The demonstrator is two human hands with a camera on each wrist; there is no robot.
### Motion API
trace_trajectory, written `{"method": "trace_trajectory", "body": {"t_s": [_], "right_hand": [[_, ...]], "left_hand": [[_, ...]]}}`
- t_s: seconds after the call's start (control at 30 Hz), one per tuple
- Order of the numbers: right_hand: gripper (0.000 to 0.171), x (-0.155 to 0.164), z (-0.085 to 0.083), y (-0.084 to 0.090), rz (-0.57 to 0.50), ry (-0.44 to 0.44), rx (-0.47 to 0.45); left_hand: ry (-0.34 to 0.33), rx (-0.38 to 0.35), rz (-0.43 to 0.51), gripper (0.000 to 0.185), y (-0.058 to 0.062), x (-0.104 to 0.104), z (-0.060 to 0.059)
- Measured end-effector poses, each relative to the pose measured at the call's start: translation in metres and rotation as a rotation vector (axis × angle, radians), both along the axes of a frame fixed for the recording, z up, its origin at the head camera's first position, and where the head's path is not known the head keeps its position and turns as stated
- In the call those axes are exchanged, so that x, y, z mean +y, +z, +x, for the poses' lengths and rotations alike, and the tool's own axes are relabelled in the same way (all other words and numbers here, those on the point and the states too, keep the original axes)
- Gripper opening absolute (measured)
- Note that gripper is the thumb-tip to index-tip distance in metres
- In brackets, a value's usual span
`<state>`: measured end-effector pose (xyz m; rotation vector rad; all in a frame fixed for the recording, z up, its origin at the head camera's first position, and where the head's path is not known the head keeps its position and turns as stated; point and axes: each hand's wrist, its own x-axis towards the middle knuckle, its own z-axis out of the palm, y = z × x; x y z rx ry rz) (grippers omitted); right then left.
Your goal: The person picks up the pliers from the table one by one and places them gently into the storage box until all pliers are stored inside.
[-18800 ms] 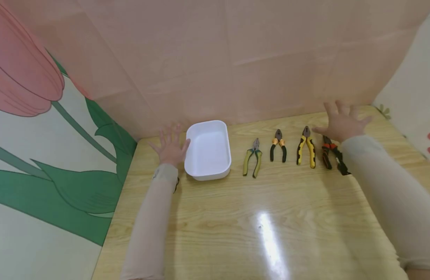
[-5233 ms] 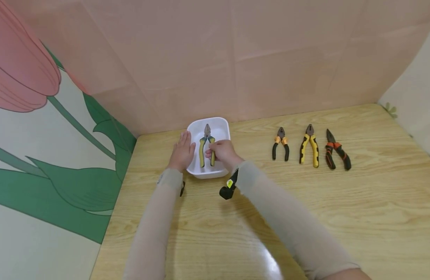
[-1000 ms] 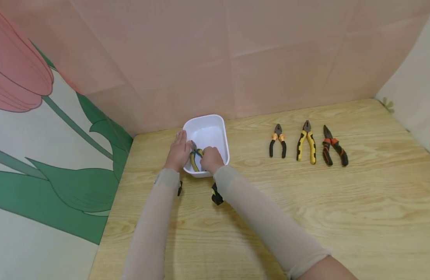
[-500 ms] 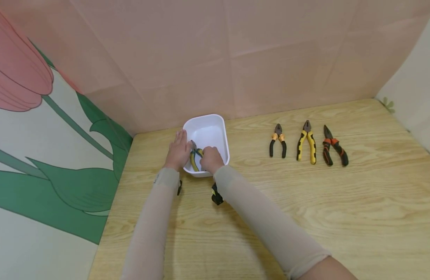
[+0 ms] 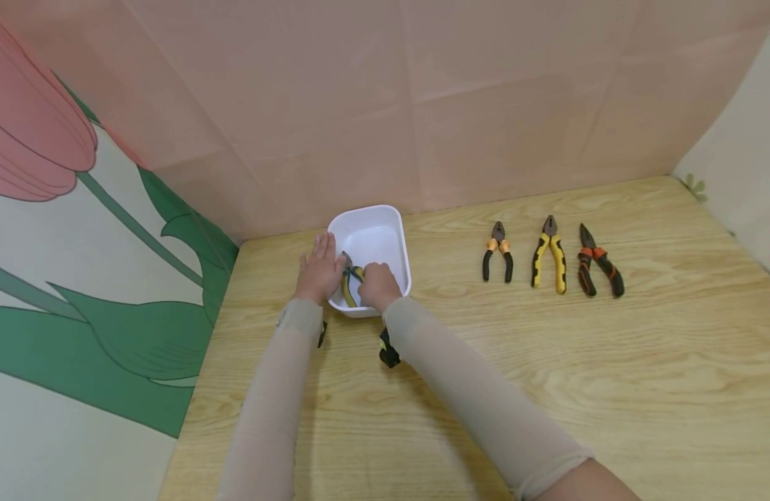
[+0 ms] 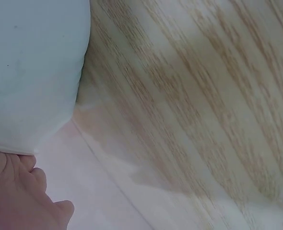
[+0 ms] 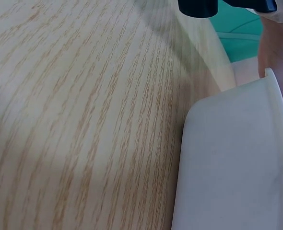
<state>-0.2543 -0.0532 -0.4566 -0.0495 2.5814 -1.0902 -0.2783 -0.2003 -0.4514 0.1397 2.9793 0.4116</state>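
A white plastic tub (image 5: 375,226) stands near the back left of the wooden table. Inside its near end lie green-and-yellow pliers (image 5: 348,284), slanted with the jaws toward the left rim. My right hand (image 5: 376,286) reaches into the tub, fingers curled over the pliers' handles. My left hand (image 5: 319,269) lies flat against the tub's left outer wall with straight fingers. The left wrist view shows the tub's wall (image 6: 31,72) and part of my palm (image 6: 17,199). The right wrist view shows only the tub's outer wall (image 7: 232,163) and the table; the pliers are hidden there.
Three more pliers lie in a row right of the tub: small orange-and-black ones (image 5: 498,251), yellow-and-black ones (image 5: 550,255) and red-and-black ones (image 5: 599,269). A pink wall backs the table (image 5: 548,376). A flower-printed panel borders its left edge.
Five seconds ago the pliers lay lengthwise in the tub; now they lie slanted at its near end under my right hand. Over the last second nothing has visibly moved.
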Motion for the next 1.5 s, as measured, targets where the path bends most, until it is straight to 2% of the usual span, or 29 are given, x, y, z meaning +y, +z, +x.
{"method": "trace_trajectory", "body": {"t_s": [0.17,0.5,0.93,1.3,1.5], "right_hand": [[0.028,0.001,0.002,0.002,-0.002,0.002,0.017],[0.034,0.000,0.004,0.003,-0.006,0.003,0.121],[0.033,0.002,0.005,0.001,-0.129,-0.043,0.266],[0.028,0.006,0.005,0.001,-0.201,-0.014,0.327],[0.024,0.009,0.007,0.004,-0.251,-0.029,0.359]], "left_hand": [[0.001,0.002,0.010,0.065,-0.002,0.000,-0.001],[-0.009,0.017,0.033,0.065,-0.004,-0.001,-0.001],[-0.021,0.035,0.041,0.064,-0.003,0.001,-0.001],[-0.020,0.043,0.042,0.064,-0.007,-0.001,-0.001],[-0.020,0.044,0.047,0.064,-0.007,-0.001,-0.001]]}}
